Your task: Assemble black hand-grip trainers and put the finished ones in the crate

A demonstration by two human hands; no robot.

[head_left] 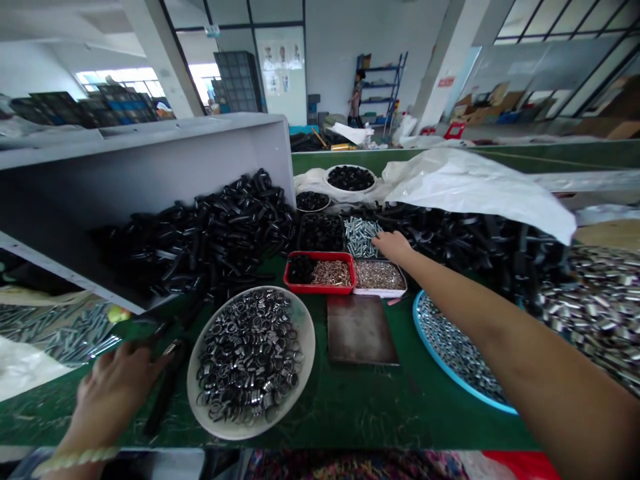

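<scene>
At the lower left, my left hand (115, 387) curls with its thumb against a black plastic handle (165, 393) that has a metal piece at its top. Part of the grip is hidden and slightly blurred. My right hand (395, 247) reaches far forward to a tray of silver screws (361, 235). Its fingertips are drawn together at the screws' right edge; what lies between them is hidden. Close by are a red tray (320, 289) of black pieces and copper-coloured screws, and a white tray (380, 291) of small metal parts.
A wide bowl (193, 393) of metal rings stands beside a flat metal plate (363, 330). A grey bin (190, 143) of black handles lies on its side at left. Under my right forearm is a blue-rimmed tray (423, 327). A person (357, 100) stands by far shelves.
</scene>
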